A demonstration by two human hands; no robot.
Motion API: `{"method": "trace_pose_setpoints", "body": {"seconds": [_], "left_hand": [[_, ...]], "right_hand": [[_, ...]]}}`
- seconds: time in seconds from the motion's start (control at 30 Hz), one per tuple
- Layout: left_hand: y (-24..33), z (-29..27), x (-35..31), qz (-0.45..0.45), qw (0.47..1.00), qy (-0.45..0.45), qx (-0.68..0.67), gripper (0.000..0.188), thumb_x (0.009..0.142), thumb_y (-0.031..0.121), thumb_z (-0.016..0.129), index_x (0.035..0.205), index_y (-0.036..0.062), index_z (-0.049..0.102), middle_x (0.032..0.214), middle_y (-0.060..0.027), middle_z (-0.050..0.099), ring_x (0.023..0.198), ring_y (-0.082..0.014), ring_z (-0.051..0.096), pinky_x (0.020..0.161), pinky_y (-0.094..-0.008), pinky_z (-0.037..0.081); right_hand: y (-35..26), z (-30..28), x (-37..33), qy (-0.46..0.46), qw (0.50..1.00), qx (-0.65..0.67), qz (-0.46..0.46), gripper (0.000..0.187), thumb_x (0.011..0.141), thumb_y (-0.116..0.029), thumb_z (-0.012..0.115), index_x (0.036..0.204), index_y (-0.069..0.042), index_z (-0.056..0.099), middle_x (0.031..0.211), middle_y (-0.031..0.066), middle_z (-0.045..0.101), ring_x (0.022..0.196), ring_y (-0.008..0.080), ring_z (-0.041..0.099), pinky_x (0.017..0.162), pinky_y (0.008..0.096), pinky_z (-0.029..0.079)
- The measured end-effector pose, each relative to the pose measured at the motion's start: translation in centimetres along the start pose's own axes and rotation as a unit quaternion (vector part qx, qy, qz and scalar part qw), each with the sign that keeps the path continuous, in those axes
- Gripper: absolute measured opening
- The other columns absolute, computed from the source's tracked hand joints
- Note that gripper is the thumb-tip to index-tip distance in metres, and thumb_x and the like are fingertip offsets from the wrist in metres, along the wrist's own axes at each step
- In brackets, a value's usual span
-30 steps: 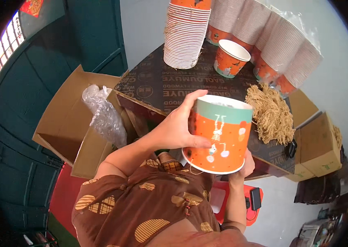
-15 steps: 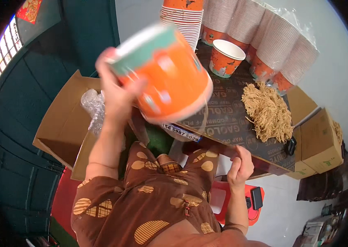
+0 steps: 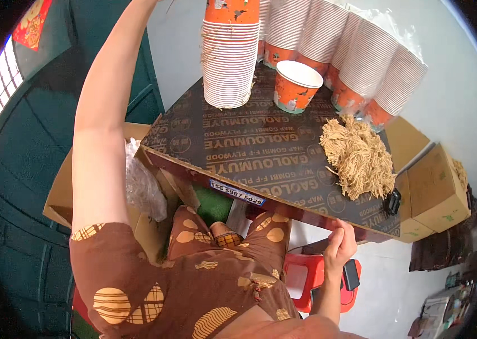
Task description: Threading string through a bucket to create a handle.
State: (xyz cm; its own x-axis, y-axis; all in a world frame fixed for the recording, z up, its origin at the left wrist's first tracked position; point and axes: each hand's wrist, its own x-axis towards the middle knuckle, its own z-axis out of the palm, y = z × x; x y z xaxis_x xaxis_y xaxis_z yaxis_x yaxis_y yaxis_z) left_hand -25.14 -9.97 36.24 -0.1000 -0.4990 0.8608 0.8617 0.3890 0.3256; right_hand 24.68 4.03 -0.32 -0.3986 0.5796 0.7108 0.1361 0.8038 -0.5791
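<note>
My left forearm point(image 3: 100, 147) stretches up past the top edge, so the left hand is out of view. Just right of that arm rises a tall stack of upside-down, nested orange paper tubs point(image 3: 228, 65), with tan strands poking out along its side. One orange tub with a white rim point(image 3: 296, 93) stands upright beside the stack. At the table's front edge, my right hand point(image 3: 340, 247) is closed with thumb and fingers pressed together; anything between them is too small to make out. A heap of tan paper shreds or cords point(image 3: 360, 159) lies on the dark tabletop point(image 3: 250, 141).
Plastic-wrapped stacks of tubs point(image 3: 362, 51) line the back of the table. An open cardboard box point(image 3: 60, 192) with clear plastic stands at left, another carton point(image 3: 439, 183) at right. A red stool point(image 3: 300, 282) is below the table, and a black object point(image 3: 392, 201) sits by its right corner.
My left hand has carried an orange tub upward, out of the picture. The view has shifted, showing more of the tub stack. My right hand stays at the table edge.
</note>
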Motion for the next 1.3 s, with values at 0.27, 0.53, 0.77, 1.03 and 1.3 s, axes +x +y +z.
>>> {"method": "trace_pose_setpoints", "body": {"seconds": [0.27,0.53,0.77,1.03,1.3], "left_hand": [[5.1,7.7,-2.6,-0.17,0.964,-0.201,0.043,0.116,0.062,0.052,0.081,0.141,-0.0073,0.02,0.14,-0.0344,0.032,0.129,-0.0443,0.039,0.105,-0.05,0.037],[3.9,11.3,-6.4,-0.163,0.884,-0.419,0.127,0.119,0.061,0.053,0.081,0.143,-0.0066,0.019,0.143,-0.0336,0.033,0.129,-0.0434,0.041,0.106,-0.0479,0.037],[1.4,8.1,-2.7,-0.17,0.735,-0.624,-0.204,0.113,0.063,0.054,0.078,0.141,-0.0077,0.024,0.137,-0.0323,0.042,0.127,-0.0425,0.045,0.106,-0.046,0.038],[4.3,8.3,-7.5,-0.12,0.901,-0.403,0.107,0.111,0.062,0.059,0.077,0.137,-0.0087,0.033,0.134,-0.0319,0.046,0.125,-0.0436,0.046,0.104,-0.0452,0.039],[0.3,9.8,-8.4,-0.03,0.907,-0.409,0.094,0.11,0.063,0.056,0.077,0.139,-0.0101,0.031,0.134,-0.0334,0.045,0.125,-0.0422,0.047,0.104,-0.0445,0.04]], "right_hand": [[0.6,-1.5,-0.1,0.017,0.999,-0.025,0.025,0.022,0.098,-0.007,0.045,0.1,0.003,0.064,0.083,0.0074,0.064,0.059,0.0093,0.052,0.053,0.0236,0.041],[0.6,-2.0,-0.1,0.019,0.998,-0.049,0.021,0.018,0.093,-0.002,0.047,0.094,0.005,0.064,0.077,0.0108,0.065,0.053,0.0148,0.055,0.051,0.0269,0.043],[1.4,-1.4,0.0,-0.005,0.998,-0.03,0.048,0.017,0.092,0.0,0.048,0.092,0.004,0.064,0.078,0.0122,0.065,0.058,0.0184,0.058,0.054,0.0301,0.046],[0.8,-0.4,0.4,-0.032,0.998,-0.049,0.023,0.014,0.088,0.003,0.05,0.09,0.003,0.063,0.078,0.0134,0.065,0.066,0.0257,0.064,0.058,0.0334,0.05],[1.6,-0.3,-0.2,-0.042,0.998,-0.047,0.016,0.014,0.087,0.004,0.05,0.091,0.003,0.063,0.077,0.0132,0.065,0.066,0.0258,0.065,0.059,0.0341,0.05]]}}
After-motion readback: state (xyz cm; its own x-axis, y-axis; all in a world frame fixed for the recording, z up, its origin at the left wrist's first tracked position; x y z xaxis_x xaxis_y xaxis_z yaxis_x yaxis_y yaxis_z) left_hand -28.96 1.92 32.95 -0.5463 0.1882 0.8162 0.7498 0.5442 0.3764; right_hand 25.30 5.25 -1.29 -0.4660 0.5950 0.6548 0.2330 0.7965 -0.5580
